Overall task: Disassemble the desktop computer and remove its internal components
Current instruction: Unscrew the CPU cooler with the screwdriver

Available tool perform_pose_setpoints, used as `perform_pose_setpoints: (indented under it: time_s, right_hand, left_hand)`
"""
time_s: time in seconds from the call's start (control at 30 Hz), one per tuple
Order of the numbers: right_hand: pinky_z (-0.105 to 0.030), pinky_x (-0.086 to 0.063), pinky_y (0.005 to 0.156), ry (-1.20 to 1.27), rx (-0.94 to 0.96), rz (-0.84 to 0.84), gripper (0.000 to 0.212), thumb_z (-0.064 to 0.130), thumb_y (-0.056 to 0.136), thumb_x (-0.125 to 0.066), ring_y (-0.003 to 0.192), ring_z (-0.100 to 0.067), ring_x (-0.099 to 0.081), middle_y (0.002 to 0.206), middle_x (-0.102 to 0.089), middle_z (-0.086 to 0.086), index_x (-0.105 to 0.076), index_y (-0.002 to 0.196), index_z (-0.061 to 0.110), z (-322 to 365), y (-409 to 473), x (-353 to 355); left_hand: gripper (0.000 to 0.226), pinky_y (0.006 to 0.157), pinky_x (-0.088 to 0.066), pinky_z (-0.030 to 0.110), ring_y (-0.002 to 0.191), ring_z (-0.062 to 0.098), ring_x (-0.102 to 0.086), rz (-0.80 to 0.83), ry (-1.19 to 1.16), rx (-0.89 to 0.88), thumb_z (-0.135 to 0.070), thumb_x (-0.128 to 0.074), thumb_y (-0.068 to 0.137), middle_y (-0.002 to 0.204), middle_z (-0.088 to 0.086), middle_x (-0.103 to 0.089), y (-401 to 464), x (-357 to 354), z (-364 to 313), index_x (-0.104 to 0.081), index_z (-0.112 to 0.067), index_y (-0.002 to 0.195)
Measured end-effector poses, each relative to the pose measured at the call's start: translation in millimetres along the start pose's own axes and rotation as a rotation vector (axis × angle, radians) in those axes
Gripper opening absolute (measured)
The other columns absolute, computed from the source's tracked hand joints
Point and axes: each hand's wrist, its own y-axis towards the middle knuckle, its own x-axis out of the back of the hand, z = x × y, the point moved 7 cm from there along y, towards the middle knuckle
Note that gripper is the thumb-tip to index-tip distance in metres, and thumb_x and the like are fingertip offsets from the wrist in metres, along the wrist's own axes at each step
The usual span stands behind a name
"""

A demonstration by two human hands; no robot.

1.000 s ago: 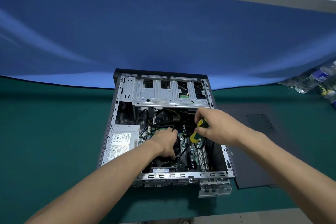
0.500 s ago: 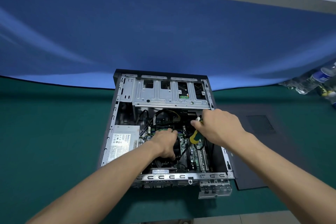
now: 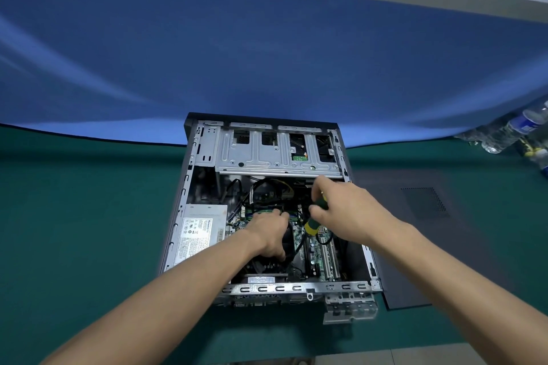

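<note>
Covering the whole work surface, a green table (image 3: pixel 74 231) meets a blue backdrop (image 3: pixel 267 53) that fills the upper half of the view. An opened desktop computer case (image 3: pixel 189 187) lies on its side at the centre of the table, interior facing up. Flat on the table just right of it, touching its right edge, lies a dark side panel (image 3: pixel 430 246) with a mesh vent. At the far right edge are several clear plastic bottles (image 3: pixel 504 133).

Inside the case, a silver drive cage (image 3: pixel 267 154) spans the far end, a grey power supply (image 3: pixel 201 231) with a white label sits at the left, and a green motherboard (image 3: pixel 320 252) with black cables fills the right.

The left hand (image 3: pixel 269 235) reaches into the middle, fingers curled round a dark component; what it is cannot be told. The right hand (image 3: pixel 344 213) grips a green-and-yellow screwdriver (image 3: pixel 315 216) above the motherboard, its tip hidden.
</note>
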Motion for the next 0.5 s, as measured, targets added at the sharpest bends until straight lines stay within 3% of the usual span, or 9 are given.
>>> perform_pose_setpoints:
  time_s: [0.07, 0.17, 0.27, 0.37, 0.43, 0.5]
  right_hand:
    - [-0.032, -0.033, 0.055, 0.003, -0.07, -0.007, 0.021, 0.037, 0.092, -0.049, 0.076, -0.024, -0.052, 0.083, -0.056, 0.001, -0.041, 0.098, 0.019, -4, -1, 2]
    - [-0.031, -0.036, 0.063, -0.19, -0.175, -0.052, 0.036, 0.046, 0.094, -0.045, 0.088, -0.03, -0.059, 0.1, -0.061, -0.006, -0.044, 0.106, 0.013, -11, -1, 7]
    - [-0.03, -0.035, 0.06, -0.073, -0.059, 0.067, 0.022, 0.029, 0.09, -0.054, 0.078, -0.026, -0.052, 0.098, -0.06, -0.008, -0.041, 0.101, 0.016, -1, -1, 0]
    - [-0.029, -0.036, 0.054, -0.021, -0.053, 0.146, 0.022, 0.021, 0.085, -0.058, 0.072, -0.021, -0.049, 0.09, -0.054, -0.002, -0.041, 0.099, 0.019, 0, -5, -1]
    - [-0.029, -0.039, 0.059, -0.104, -0.154, 0.117, 0.028, 0.036, 0.089, -0.057, 0.071, -0.024, -0.053, 0.091, -0.054, -0.003, -0.042, 0.101, 0.016, -7, -5, 2]
    - [-0.031, -0.038, 0.065, -0.172, -0.213, 0.072, 0.039, 0.051, 0.092, -0.048, 0.083, -0.027, -0.057, 0.098, -0.059, -0.006, -0.045, 0.103, 0.014, -14, -4, 4]
  left_hand:
    - [0.087, 0.105, -0.037, 0.041, 0.123, 0.032, -0.045, 0.0, 0.005, -0.005, -0.037, -0.081, 0.069, 0.136, 0.012, -0.043, 0, 0, -1, -0.034, -0.009, 0.137]
    - [0.089, 0.105, -0.037, 0.04, 0.123, 0.032, -0.045, -0.006, 0.003, -0.007, -0.037, -0.081, 0.069, 0.136, 0.012, -0.043, -1, 0, -2, -0.033, -0.009, 0.139]
    - [0.086, 0.104, -0.037, 0.04, 0.122, 0.032, -0.046, -0.005, 0.013, -0.008, -0.037, -0.08, 0.07, 0.135, 0.013, -0.043, -2, 1, -2, -0.034, -0.009, 0.137]
    - [0.084, 0.106, -0.036, 0.041, 0.124, 0.033, -0.044, 0.003, 0.009, -0.001, -0.035, -0.08, 0.07, 0.137, 0.015, -0.042, -1, 1, -2, -0.035, -0.008, 0.136]
    - [0.086, 0.108, -0.034, 0.042, 0.126, 0.033, -0.043, 0.003, 0.004, 0.004, -0.034, -0.08, 0.071, 0.14, 0.015, -0.04, -2, 1, -2, -0.033, -0.008, 0.138]
    - [0.089, 0.109, -0.033, 0.042, 0.129, 0.033, -0.04, 0.002, 0.002, 0.003, -0.034, -0.08, 0.071, 0.143, 0.016, -0.037, -3, 0, -2, -0.03, -0.008, 0.141]
